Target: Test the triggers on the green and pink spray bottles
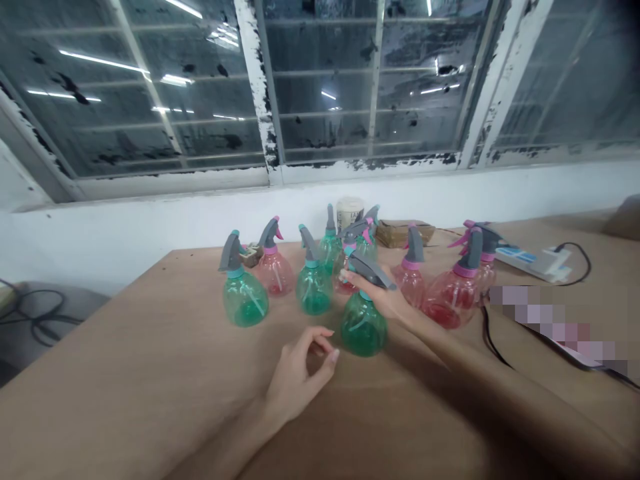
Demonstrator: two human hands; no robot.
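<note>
Several small spray bottles stand on a brown table [150, 373], some green, some red, all with grey triggers. My right hand [387, 298] is wrapped round the neck of the nearest green spray bottle [363, 325], which stands upright on the table. My left hand [300, 373] hovers just left of that bottle with its fingers loosely curled and thumb near the fingertips; nothing shows in it. Two more green bottles [245, 298] [313, 287] stand to the left, with a red bottle [274, 270] behind them.
Red bottles [453, 297] cluster at the right. A white power strip [533, 261] with black cable lies at the far right. A paper cup [349, 212] and a brown box [404, 232] sit by the white wall under grimy windows. Cables lie left of the table.
</note>
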